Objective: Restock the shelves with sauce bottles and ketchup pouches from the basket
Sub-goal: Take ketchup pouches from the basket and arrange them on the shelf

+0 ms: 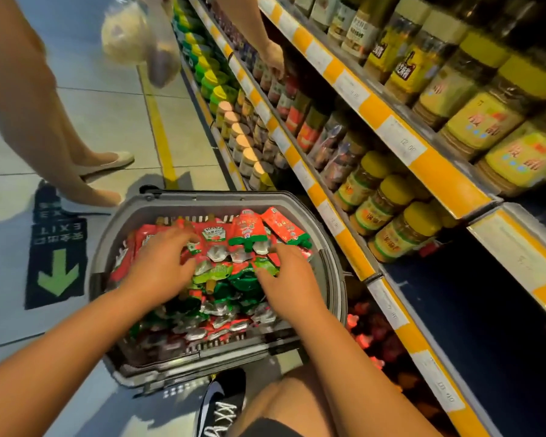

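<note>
A grey plastic basket (334, 279) stands on the floor in front of me, heaped with red and green ketchup pouches (246, 231). My left hand (161, 263) lies on the pile at its left side, fingers spread and curled over the pouches. My right hand (284, 279) rests on the pile's right side, fingers bent down among green pouches. Whether either hand has closed on a pouch cannot be made out. The shelves (360, 266) rise directly right of the basket. A dark, bare shelf space (473, 310) lies at the lower right.
Yellow-lidded jars (401, 228) fill the shelf beside the basket, more bottles above. Another person stands ahead on the left, a hand (273, 58) at the shelf, a plastic bag (133, 39) hanging. A floor exit sign (57, 250) lies left; my shoe (223, 402) is below the basket.
</note>
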`<state>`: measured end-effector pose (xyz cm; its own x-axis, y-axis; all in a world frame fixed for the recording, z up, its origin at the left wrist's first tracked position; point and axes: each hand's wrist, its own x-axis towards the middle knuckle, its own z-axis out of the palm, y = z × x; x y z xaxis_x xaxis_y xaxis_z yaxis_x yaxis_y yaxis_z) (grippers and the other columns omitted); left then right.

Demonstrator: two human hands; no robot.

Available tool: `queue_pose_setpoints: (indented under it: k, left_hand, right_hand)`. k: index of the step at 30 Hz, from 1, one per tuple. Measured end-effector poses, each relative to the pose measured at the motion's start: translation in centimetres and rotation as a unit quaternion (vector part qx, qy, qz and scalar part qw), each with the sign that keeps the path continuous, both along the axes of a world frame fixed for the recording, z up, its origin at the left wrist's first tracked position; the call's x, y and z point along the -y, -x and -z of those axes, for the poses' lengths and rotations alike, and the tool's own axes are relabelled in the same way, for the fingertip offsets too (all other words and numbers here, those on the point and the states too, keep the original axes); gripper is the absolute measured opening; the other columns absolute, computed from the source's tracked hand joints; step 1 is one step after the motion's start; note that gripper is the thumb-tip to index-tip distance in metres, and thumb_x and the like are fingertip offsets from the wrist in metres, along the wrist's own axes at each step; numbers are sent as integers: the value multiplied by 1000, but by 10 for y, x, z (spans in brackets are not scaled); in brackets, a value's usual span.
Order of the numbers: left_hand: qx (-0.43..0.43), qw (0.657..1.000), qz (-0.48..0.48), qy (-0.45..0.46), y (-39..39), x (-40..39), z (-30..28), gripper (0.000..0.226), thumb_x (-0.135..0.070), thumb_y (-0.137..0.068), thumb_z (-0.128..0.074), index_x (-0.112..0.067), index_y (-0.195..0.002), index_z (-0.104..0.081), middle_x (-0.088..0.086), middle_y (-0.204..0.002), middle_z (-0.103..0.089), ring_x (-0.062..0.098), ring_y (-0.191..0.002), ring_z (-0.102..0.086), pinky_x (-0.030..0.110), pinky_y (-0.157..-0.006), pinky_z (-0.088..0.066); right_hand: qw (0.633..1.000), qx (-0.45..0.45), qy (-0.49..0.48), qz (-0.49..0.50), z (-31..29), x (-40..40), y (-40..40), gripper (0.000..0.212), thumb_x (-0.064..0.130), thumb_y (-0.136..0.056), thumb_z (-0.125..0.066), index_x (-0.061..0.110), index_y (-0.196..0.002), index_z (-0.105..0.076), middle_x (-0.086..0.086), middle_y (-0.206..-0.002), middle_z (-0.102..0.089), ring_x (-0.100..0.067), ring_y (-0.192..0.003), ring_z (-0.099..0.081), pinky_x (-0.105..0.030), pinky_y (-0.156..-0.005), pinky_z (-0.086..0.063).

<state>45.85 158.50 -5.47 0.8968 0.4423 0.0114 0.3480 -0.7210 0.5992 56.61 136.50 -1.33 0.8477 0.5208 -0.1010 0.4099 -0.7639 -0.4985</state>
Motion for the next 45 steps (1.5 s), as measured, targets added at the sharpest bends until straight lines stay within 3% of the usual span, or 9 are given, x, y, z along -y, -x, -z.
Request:
queue_pose_setpoints:
  k: [5, 9, 12, 20, 26, 30, 35, 41, 45]
  left_hand:
    - [-31, 999, -18, -3, -6, -15, 11, 50, -29, -87, -76, -20, -134, -62, 5, -137, -60, 27, -124, -57, 46, -101, -51]
    - [-46, 999, 6, -19, -22, -14, 15, 52, -33, -88, -76, -21, -136, -61, 5, -136, -59, 27, -126, -55, 45, -104, -49]
    - [-41, 998, 39, -38, -41, -8, 14, 51, -32, -89, -72, -17, -136, -60, 8, -131, -60, 30, -123, -55, 45, -102, -47]
    - [-59, 985, 141, -84, -98, 30, 20, 65, -40, -89, -65, -27, -149, -44, -1, -146, -48, 26, -138, -44, 51, -123, -25]
    - [-97, 981, 129, -110, -121, 47, 36, 86, -45, -92, -69, -22, -161, -21, 10, -167, -24, 33, -150, -31, 50, -120, -32]
    - [-73, 984, 107, -122, -124, 50, 37, 78, -46, -90, -72, -22, -155, -35, 8, -154, -44, 32, -138, -46, 47, -112, -42]
    - [-40, 988, 101, -114, -115, 53, 31, 65, -36, -88, -73, -19, -145, -48, 7, -137, -57, 31, -126, -54, 47, -101, -50]
    - [7, 993, 84, -79, -93, 57, 22, 52, -12, -86, -70, -15, -135, -56, 9, -125, -64, 33, -118, -57, 47, -95, -51]
    - [37, 994, 75, -73, -82, 58, 10, 37, -15, -90, -67, -14, -127, -61, 8, -118, -69, 32, -111, -61, 48, -89, -54]
  right_hand:
    - [999, 41, 3, 12, 18, -26, -24, 48, 35, -99, -63, 18, -142, -52, -1, -139, -52, -22, -126, -51, -41, -103, -49]
    - [993, 94, 65, -17, 33, -37, -44, 65, 10, -91, -65, 20, -151, -42, -3, -148, -44, -27, -137, -41, -47, -107, -47]
    - [988, 113, 98, -33, 42, -43, -55, 76, 6, -86, -66, 22, -155, -37, -4, -157, -37, -29, -145, -33, -49, -113, -42]
    - [988, 92, 116, 56, 57, -35, -87, 67, 31, -84, -64, 19, -147, -42, -10, -148, -45, -34, -138, -40, -52, -113, -35]
    - [987, 33, 124, 99, 64, -26, -96, 77, 54, -84, -63, 22, -150, -37, -13, -145, -50, -37, -135, -44, -54, -112, -37]
    - [987, 52, 119, 92, 61, -20, -94, 64, 51, -87, -64, 24, -143, -45, -10, -130, -57, -36, -122, -51, -51, -102, -45]
    - [987, 98, 113, 62, 56, -20, -89, 33, 28, -94, -64, 19, -126, -61, -8, -115, -59, -32, -109, -56, -48, -92, -49]
    - [983, 137, 93, 80, 44, -13, -79, 19, 21, -94, -61, 15, -112, -67, -6, -109, -66, -32, -100, -62, -44, -82, -51]
    - [983, 149, 44, 100, 33, -1, -71, 18, 24, -93, -60, 13, -104, -68, -6, -102, -66, -30, -96, -60, -40, -75, -49]
